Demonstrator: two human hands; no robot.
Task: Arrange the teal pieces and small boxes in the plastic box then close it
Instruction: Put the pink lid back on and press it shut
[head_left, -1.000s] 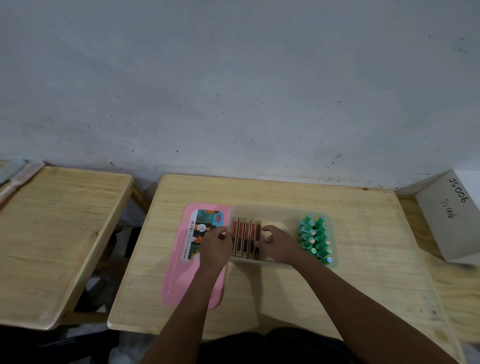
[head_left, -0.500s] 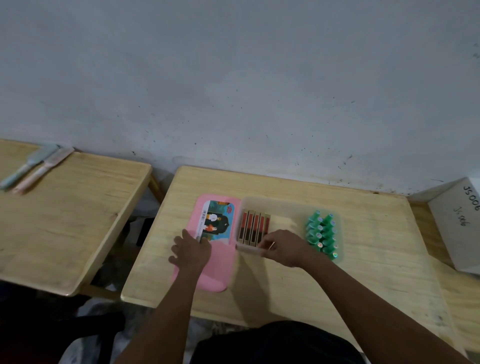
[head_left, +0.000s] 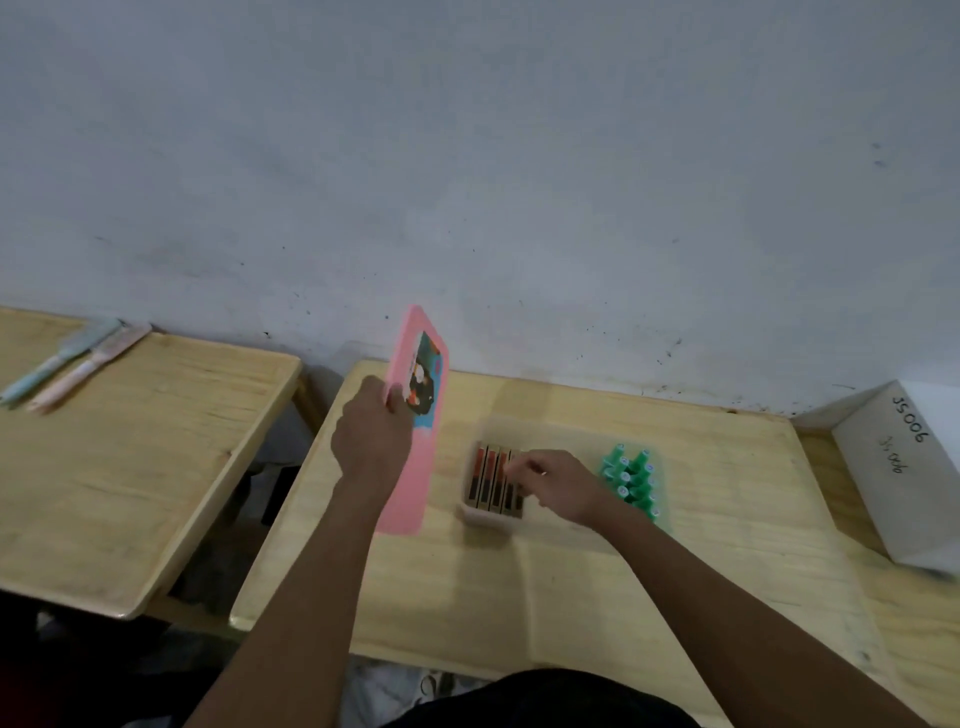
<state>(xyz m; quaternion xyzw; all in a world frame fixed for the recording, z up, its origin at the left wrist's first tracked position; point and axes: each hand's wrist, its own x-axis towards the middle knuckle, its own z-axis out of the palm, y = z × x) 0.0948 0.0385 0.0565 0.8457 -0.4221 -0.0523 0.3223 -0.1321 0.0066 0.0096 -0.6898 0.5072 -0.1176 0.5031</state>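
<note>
A clear plastic box (head_left: 540, 428) sits on the middle wooden table (head_left: 571, 582). Several small red-and-gold boxes (head_left: 491, 480) stand in a row at its left end. Several teal pieces (head_left: 631, 478) are packed at its right end. My right hand (head_left: 558, 486) rests on the small boxes, fingers curled on their right side. My left hand (head_left: 371, 428) grips the pink lid (head_left: 415, 415) by its left edge. The lid is lifted and tilted nearly on edge, left of the box, its picture sticker facing right.
A second wooden table (head_left: 130, 452) stands to the left with a gap between. Two pastel knives (head_left: 72, 366) lie at its far corner. A white box marked JS006 (head_left: 898, 462) sits at the right edge. A grey wall runs behind.
My left hand has taken the pink lid off the table and raised it, tilted up on edge. My right hand moved from the box's front rim onto the small boxes.
</note>
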